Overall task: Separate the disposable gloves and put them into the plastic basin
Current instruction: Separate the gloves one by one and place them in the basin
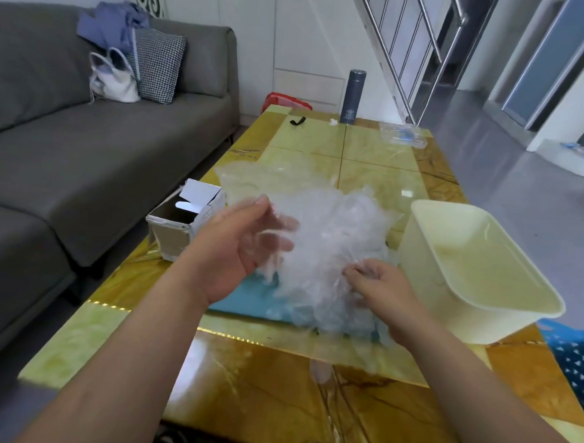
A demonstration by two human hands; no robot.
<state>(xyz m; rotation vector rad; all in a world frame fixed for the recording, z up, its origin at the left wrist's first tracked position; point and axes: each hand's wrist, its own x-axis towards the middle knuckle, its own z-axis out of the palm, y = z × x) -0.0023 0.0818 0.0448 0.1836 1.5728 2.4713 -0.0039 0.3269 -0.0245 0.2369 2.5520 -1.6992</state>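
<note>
A glossy coffee table (286, 388) with a yellow-green and amber marble pattern runs away from the viewer; a grey sofa (69, 151) stands along its left side, carrying a houndstooth cushion (158, 66), a white handbag (114, 83) and a crumpled blue garment (112, 24); a steel stair railing (422, 42) rises behind the far end, and the floor is grey. On the far end of the table stands a grey thermos bottle (352, 96), with a clear plastic bag (403, 135) to its right; an open cardboard box (183, 223) sits at the left edge; a cream plastic basin (426, 260) sits at the right edge.

The disposable gloves (337, 230) form one loose, crinkled heap of thin, cloudy-clear film; it lies on a blue mat (247, 299) in the middle of the table, just beside the basin's left wall.

The left hand (236, 249) is raised at the heap's left side, palm turned inward, thumb up; its fingers are blurred behind a layer of film, so whether they grip it cannot be told. The right hand (378, 285) lies low at the heap's near right, fingertips curled into the film and pinching it.
</note>
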